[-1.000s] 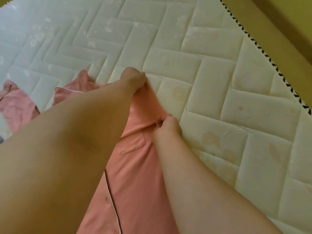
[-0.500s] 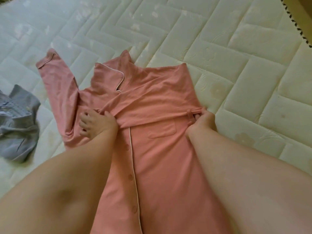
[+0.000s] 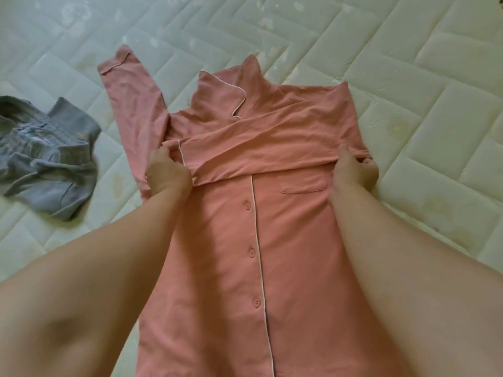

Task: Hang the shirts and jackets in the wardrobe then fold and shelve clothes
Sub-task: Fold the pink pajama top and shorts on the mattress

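A pink button-up shirt (image 3: 288, 240) with white piping lies face up on the mattress, collar away from me. Its right sleeve is folded across the chest as a band, just above the breast pocket. My left hand (image 3: 167, 174) grips the cuff end of that band at the shirt's left side. My right hand (image 3: 353, 172) pinches the fold at the shirt's right edge. The other sleeve stretches up and to the left, flat on the mattress.
A crumpled grey garment (image 3: 46, 159) lies at the left. The white quilted mattress (image 3: 422, 91) runs on all sides of the shirt. My forearms cover the shirt's lower edges.
My left hand has come back from the shoulder to the cuff end of the folded sleeve. The view has swung left, and the grey garment now shows.
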Available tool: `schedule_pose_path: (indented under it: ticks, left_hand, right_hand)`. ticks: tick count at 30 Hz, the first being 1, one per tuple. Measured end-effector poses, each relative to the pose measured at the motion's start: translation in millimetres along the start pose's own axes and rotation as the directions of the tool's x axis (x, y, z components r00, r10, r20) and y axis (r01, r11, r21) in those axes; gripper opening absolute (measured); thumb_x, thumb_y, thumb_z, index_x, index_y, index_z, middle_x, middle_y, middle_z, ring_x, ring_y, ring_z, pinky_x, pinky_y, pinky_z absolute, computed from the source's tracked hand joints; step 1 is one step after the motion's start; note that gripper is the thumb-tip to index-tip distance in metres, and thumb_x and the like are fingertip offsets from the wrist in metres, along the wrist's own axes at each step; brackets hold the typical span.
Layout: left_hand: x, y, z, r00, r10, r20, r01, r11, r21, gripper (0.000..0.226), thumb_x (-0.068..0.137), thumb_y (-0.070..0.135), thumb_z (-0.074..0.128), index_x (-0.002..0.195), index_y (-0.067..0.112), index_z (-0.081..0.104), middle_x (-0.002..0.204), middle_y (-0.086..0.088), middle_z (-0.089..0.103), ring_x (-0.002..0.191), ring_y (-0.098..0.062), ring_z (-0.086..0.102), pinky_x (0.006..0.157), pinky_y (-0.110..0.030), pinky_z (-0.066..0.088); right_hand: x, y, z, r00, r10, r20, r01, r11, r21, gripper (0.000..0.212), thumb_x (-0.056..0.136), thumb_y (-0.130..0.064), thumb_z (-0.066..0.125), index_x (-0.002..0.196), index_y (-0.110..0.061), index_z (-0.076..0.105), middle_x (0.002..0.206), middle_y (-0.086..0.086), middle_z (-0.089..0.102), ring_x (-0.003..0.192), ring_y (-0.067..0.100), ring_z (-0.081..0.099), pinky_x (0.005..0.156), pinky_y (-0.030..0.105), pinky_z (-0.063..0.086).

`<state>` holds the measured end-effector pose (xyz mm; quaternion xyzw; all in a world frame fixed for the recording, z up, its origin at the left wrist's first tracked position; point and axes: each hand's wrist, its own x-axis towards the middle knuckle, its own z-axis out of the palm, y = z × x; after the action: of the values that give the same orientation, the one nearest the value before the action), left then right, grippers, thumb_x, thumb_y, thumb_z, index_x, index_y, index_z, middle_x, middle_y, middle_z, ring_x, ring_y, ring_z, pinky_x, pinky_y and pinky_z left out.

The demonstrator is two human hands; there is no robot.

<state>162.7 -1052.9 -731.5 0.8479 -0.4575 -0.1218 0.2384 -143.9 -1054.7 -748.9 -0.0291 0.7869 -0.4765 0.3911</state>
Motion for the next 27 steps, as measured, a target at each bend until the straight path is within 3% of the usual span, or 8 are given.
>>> schedule_pose_path:
  ticks: [3,8,11,15,19,21,23,27]
  left_hand:
    - [4,-13,-8,0.998,0.043,0.044,-0.044,0.999,0.022,0.042,0.095,0.011,0.046,0.131,0.026,0.062,0.13,-0.008,0.059,0.118,-0.027,0.056,0.1,-0.029,0.04]
    - [9,-33,-8,0.977,-0.008,0.214,-0.026,0.987,0.158,0.049,0.095,0.013,0.047,0.143,0.02,0.049,0.146,-0.01,0.045,0.129,-0.031,0.048,0.108,-0.039,0.037]
    - [11,-40,-11,0.996,-0.071,0.05,0.063,0.987,0.151,0.034,0.093,0.018,0.05,0.126,0.013,0.053,0.135,-0.015,0.046,0.115,-0.038,0.053,0.094,-0.042,0.042]
    - [31,-53,-27,0.9,-0.422,-0.11,0.434,0.89,0.136,0.04,0.092,0.023,0.05,0.131,0.01,0.051,0.139,-0.014,0.047,0.127,-0.036,0.047,0.101,-0.044,0.04]
    - [67,-76,-45,0.787,-0.6,0.141,0.617,0.772,-0.154,0.05,0.097,0.039,0.049,0.135,0.006,0.054,0.139,-0.014,0.057,0.125,-0.033,0.056,0.09,-0.036,0.048]
    - [84,-81,-54,0.795,-0.552,0.251,0.605,0.752,-0.26,0.052,0.095,0.042,0.054,0.133,0.007,0.057,0.135,-0.013,0.061,0.12,-0.03,0.061,0.082,-0.033,0.053]
    - [101,-79,-60,0.8,-0.51,0.315,0.596,0.734,-0.325,0.054,0.091,0.042,0.062,0.132,0.007,0.057,0.133,-0.013,0.063,0.117,-0.03,0.064,0.09,-0.038,0.056]
    - [124,-69,-62,0.75,-0.46,0.475,0.657,0.602,-0.454,0.068,0.086,0.035,0.075,0.142,0.009,0.047,0.135,-0.007,0.06,0.111,-0.024,0.063,0.092,-0.039,0.056]
  right_hand:
    - [-22,11,15,0.998,0.035,0.05,-0.026,0.985,-0.169,0.053,0.071,-0.037,0.074,0.117,-0.013,0.063,0.105,-0.004,0.068,0.085,0.022,0.066,0.082,0.032,0.054]
    - [-59,21,35,0.999,-0.011,0.032,0.023,0.907,-0.421,0.04,0.08,-0.018,0.056,0.116,-0.014,0.04,0.121,0.013,0.06,0.1,0.035,0.064,0.084,0.036,0.051]
    - [-101,45,40,0.964,-0.154,0.216,0.255,0.767,-0.589,0.033,0.085,-0.018,0.056,0.115,-0.015,0.044,0.127,0.013,0.055,0.107,0.036,0.061,0.08,0.033,0.042]
    - [-157,77,51,0.616,-0.249,0.747,0.74,0.508,-0.441,0.017,0.088,-0.019,0.055,0.103,-0.024,0.047,0.118,0.004,0.05,0.099,0.028,0.057,0.078,0.032,0.041]
    - [-187,90,88,0.376,-0.118,0.919,0.886,0.335,-0.32,0.028,0.089,-0.021,0.055,0.117,-0.021,0.054,0.121,0.002,0.051,0.11,0.026,0.055,0.091,0.039,0.047]
    - [-198,97,107,0.365,-0.058,0.929,0.867,0.386,-0.316,0.033,0.088,-0.024,0.059,0.12,-0.019,0.055,0.124,0.006,0.054,0.112,0.027,0.056,0.097,0.038,0.046]
    - [-201,108,120,0.39,0.05,0.919,0.819,0.436,-0.372,0.042,0.084,-0.027,0.066,0.123,-0.02,0.053,0.126,0.007,0.052,0.116,0.027,0.054,0.102,0.035,0.044]
    - [-197,129,133,0.476,0.121,0.871,0.79,0.376,-0.484,0.049,0.07,-0.034,0.073,0.109,-0.035,0.044,0.113,-0.005,0.034,0.121,0.021,0.041,0.106,0.035,0.036]
